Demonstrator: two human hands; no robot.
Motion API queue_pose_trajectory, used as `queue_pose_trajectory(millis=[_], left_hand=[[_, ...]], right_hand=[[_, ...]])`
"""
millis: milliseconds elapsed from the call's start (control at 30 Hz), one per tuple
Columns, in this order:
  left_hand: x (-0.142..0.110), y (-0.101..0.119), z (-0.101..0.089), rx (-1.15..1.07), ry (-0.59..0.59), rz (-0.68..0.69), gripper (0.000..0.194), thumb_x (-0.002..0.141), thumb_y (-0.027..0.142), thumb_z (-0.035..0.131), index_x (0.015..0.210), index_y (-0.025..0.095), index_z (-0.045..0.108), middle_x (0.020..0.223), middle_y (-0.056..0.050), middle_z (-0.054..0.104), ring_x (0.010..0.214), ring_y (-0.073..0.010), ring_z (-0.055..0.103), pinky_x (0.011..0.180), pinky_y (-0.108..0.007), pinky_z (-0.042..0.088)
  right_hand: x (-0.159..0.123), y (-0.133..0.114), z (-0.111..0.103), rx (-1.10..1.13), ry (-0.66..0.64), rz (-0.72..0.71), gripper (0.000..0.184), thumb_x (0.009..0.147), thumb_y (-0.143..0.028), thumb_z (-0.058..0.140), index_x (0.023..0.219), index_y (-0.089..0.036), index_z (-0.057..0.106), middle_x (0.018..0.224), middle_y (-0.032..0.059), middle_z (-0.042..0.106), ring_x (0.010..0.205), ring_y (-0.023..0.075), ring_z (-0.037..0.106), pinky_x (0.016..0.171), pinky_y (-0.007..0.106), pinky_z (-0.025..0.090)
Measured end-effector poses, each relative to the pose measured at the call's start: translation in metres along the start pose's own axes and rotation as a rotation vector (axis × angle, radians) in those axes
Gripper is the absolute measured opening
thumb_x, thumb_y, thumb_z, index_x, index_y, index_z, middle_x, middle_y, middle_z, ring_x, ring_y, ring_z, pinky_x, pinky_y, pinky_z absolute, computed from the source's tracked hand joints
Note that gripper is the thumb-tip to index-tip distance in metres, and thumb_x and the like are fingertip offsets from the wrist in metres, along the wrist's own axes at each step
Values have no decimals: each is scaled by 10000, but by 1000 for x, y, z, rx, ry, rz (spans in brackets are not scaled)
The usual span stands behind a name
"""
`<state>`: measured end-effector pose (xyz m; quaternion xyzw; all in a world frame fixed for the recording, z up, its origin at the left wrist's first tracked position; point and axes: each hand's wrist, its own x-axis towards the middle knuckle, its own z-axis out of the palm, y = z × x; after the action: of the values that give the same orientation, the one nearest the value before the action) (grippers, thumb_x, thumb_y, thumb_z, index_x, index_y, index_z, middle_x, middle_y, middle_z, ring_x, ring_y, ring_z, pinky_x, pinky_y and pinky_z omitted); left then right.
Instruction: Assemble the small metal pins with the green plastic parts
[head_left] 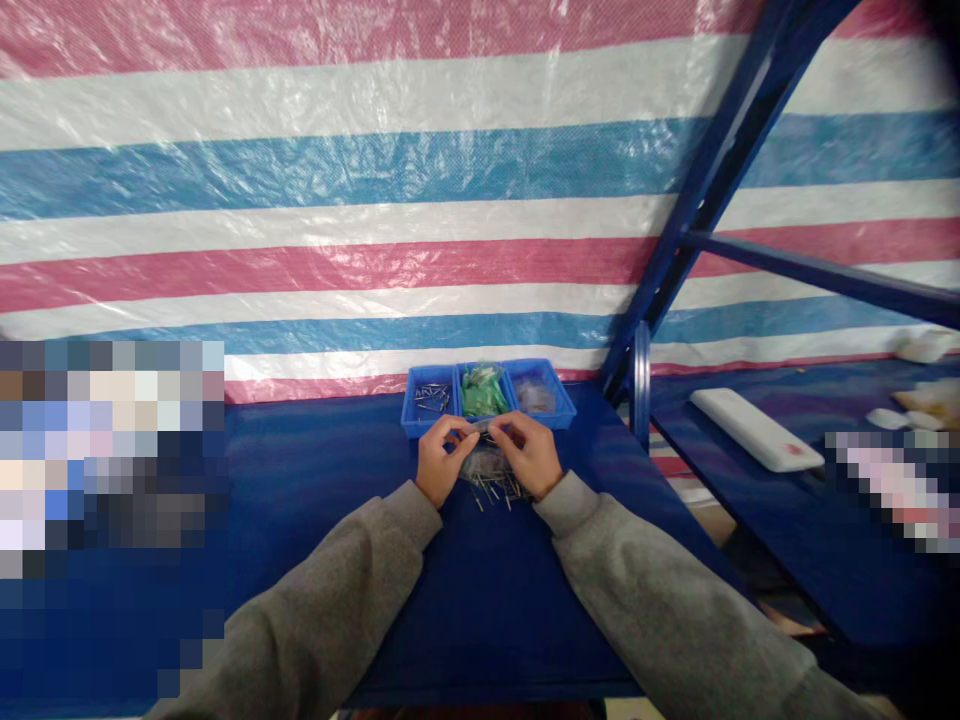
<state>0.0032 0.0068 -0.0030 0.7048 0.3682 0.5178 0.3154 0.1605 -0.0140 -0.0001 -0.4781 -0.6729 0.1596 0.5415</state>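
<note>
- Both hands just in front of blue tray (412, 428). Left hand (444, 462) and right hand (531, 455): thumbs and forefingers closed in a pinch on small plastic bag (481, 427); contents unclear.
- Loose metal pins (495, 488) nearer the wearer than tray, below the hands. Risk: low wrist sweep could scatter them.
- Thin film: uneven pull might tear bag, or one pinch slip.
- Forward knuckle bump could jolt tray.

Grey-sleeved forearms (322, 600) angle inward toward the blue tray (412, 424); at its near side the left hand (441, 462) and right hand (534, 456) face each other, wrists (430, 494) apart, thumbs (461, 452) and index fingers (513, 420) pinched, tips close together.
</note>
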Motion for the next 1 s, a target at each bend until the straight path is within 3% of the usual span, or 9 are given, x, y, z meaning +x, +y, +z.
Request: queue_pose_trajectory(millis=[633,900,1000], left_hand=[[-3,-1,-1,-116,5,-15,139,775,268,608,734,141,569,831,-40,562,773,-147,546,685,-245,438],[-3,1,-1,-44,-6,-52,247,818,328,545,655,143,545,683,-1,536,672,-119,519,643,-220,430],[-3,0,0,-60,6,-83,214,805,339,560,717,144,574,714,-10,572,677,-125,544,632,-220,444]], right_hand=[[0,-2,-1,4,-8,-26,210,846,-341,500,768,-180,610,717,20,604,560,118,507,535,236,402],[0,-4,-2,5,-21,-34,168,833,-293,518,744,-182,607,737,20,613,571,118,520,534,235,403],[0,-3,-1,9,-32,-33,174,832,-297,516,740,-183,611,732,22,616,572,121,525,532,235,403]])
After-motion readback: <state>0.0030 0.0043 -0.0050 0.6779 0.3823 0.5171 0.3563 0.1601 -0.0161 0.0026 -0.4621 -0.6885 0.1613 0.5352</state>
